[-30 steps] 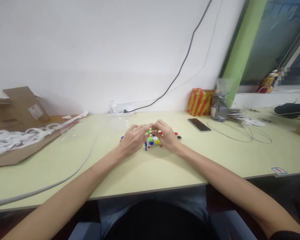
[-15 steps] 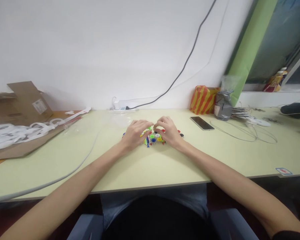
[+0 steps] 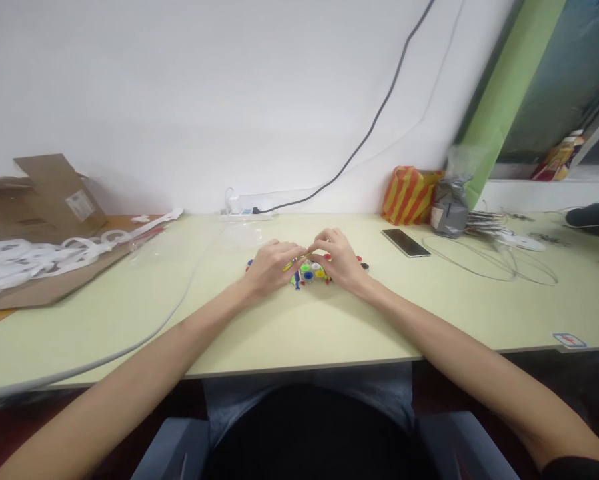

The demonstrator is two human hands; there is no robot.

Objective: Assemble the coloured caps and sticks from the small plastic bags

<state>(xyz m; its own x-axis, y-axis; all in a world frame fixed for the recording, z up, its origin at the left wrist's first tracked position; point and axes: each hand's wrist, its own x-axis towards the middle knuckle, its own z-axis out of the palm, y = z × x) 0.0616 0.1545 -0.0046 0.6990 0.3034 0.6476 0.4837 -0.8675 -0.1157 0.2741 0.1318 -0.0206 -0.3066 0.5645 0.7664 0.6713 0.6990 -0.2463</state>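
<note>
Near the middle of the desk, my left hand (image 3: 272, 268) and my right hand (image 3: 340, 261) meet almost fingertip to fingertip. Both are closed in a pinch around a small, thin yellow-green piece (image 3: 303, 256), whose kind I cannot make out. Below the fingers lie several small colourful plastic pieces, among them a blue round piece (image 3: 308, 275), a yellow one (image 3: 320, 274) and a white one (image 3: 316, 267). A small blue fish-shaped piece (image 3: 297, 281) lies beside my left fingers. My hands hide part of the pile.
A phone (image 3: 406, 243) lies right of my hands, before a red-and-yellow striped bag (image 3: 406, 197) and a grey package (image 3: 450, 210). Thin wire loops spread farther right. A cardboard box (image 3: 59, 200) with white strips (image 3: 54, 260) is at left. A grey cable (image 3: 144, 340) crosses the left side.
My fingertips have come closer together, and the thin yellow-green piece now shows between them. The camera view has shifted slightly; the loose pieces stay in place.
</note>
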